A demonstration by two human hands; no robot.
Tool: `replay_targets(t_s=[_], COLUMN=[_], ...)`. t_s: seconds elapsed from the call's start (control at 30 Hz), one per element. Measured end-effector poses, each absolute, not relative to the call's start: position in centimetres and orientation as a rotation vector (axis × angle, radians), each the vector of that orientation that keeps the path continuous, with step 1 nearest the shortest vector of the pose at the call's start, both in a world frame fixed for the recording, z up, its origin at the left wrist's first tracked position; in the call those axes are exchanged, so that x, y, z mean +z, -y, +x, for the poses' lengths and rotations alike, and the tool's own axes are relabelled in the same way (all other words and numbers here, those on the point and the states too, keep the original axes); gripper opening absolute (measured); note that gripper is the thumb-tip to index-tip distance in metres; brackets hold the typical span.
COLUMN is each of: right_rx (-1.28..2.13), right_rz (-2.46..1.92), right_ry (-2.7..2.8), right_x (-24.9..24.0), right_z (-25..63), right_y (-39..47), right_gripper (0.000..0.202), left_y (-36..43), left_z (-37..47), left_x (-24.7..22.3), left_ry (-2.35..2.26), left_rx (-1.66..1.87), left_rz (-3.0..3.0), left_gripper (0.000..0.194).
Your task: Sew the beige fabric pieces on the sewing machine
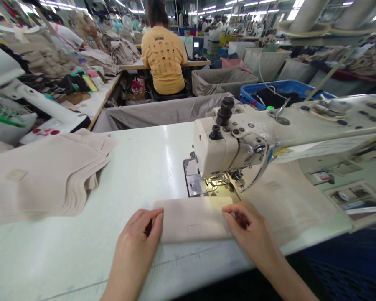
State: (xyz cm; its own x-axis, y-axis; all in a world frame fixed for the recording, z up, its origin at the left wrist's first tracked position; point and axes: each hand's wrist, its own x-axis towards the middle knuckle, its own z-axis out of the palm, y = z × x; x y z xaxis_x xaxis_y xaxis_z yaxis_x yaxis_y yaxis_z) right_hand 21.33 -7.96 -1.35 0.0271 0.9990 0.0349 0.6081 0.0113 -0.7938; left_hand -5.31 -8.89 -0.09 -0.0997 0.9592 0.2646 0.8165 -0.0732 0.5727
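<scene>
A beige fabric piece [194,221], its lower edge looking like a fold, lies flat on the table just in front of the sewing machine [219,142]. A small rectangular outline shows near its lower middle. My left hand [138,238] pinches its left edge between thumb and forefinger. At the opposite edge, my right hand [250,230] pinches the fabric the same way, close to the upper right corner. The lit presser foot [219,180] is just beyond the fabric's far edge, apart from my fingers.
A stack of beige fabric pieces [44,175] covers the table's left side. More beige fabric [278,188] lies right of the needle area, under the machine arm. Ruler markings [188,257] run along the front edge. Beyond stand a grey cloth bin [156,110], a blue crate [278,85] and a seated co-worker [163,58].
</scene>
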Motion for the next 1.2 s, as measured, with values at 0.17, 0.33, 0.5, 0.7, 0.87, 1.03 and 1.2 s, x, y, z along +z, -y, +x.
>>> replay_targets(t_s=[0.17,0.33,0.5,0.7,0.87,1.03,1.2], right_rx=[0.77,0.774,0.781,0.788,0.788,0.728,0.393], right_rz=[-1.663,-1.674,-1.684,-1.7,-1.702,-1.69,-1.633], right_ry=[1.658,1.657,1.636,1.627,1.648,1.737,2.112], right_x=[-1.14,-1.2,-1.45,-1.4,-1.36,-1.48,-1.03], right_z=[21.23,21.22,21.2,21.18,21.22,21.38,22.15], right_y=[7.71,7.67,7.55,7.46,7.3,7.33,7.36], right_gripper=[0.02,0.02,0.022,0.026,0.027,0.023,0.013], left_y=[8.86,8.75,8.84,8.92,8.85,8.8,9.14], left_z=[-5.31,-5.27,-5.49,-5.55,-5.53,-5.31,-5.03], left_x=[-0.1,0.02,-0.26,-0.43,-0.35,-0.39,-0.25], left_ry=[-1.968,-1.971,-1.973,-1.958,-1.958,-1.965,-2.07], left_rx=[0.922,0.93,0.913,0.915,0.913,0.872,0.747], left_rz=[1.965,1.985,1.991,2.001,2.014,2.081,2.362], left_gripper=[0.03,0.032,0.033,0.033,0.033,0.032,0.029])
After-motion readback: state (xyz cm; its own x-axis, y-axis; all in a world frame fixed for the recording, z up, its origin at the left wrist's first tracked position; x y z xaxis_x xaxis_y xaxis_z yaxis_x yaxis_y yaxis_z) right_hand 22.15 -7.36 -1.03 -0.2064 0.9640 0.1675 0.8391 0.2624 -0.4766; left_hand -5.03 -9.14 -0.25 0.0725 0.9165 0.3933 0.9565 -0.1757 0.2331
